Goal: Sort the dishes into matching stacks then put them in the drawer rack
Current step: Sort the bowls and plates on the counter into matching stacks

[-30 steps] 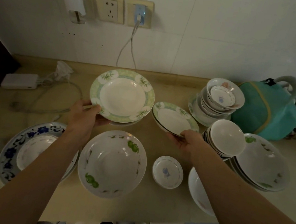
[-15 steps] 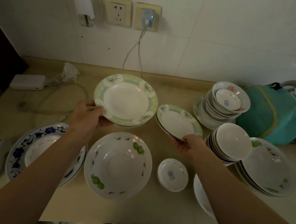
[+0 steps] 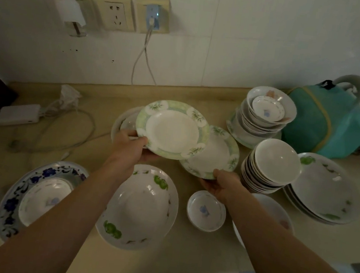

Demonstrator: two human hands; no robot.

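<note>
**Two matching green-rimmed plates, one overlapping the other**

Head view: the left hand [image 3: 130, 147] pinches the near-left rim of a green-rimmed plate [image 3: 172, 129], thumb on top and fingers beneath, and holds it clear of the counter [image 3: 101, 103]. The right hand [image 3: 222, 184] grips the near edge of a second green-rimmed plate [image 3: 219, 157] of the same pattern, also held up. The hands are apart, each clamped on its own plate. The left plate sits higher and its right edge overlaps the left part of the right plate; whether the two touch I cannot tell. Both tilt slightly toward the camera.

The relation that matters: the upper plate lies up and to the left of the lower one, with the centres offset along a line running from upper left to lower right. Judging by this, stacking needs the left hand to carry its plate rightward and down until the rims line up. The left hand is nearer to the job, since its plate is already on top.

Behind the left plate a white plate [image 3: 123, 122] rests on the counter, partly hidden. Close to the right hand stand a stack of white bowls [image 3: 273, 164], a small saucer [image 3: 206, 210] and a large green-motif bowl [image 3: 140, 206]. No drawer rack shows in this view.
</note>
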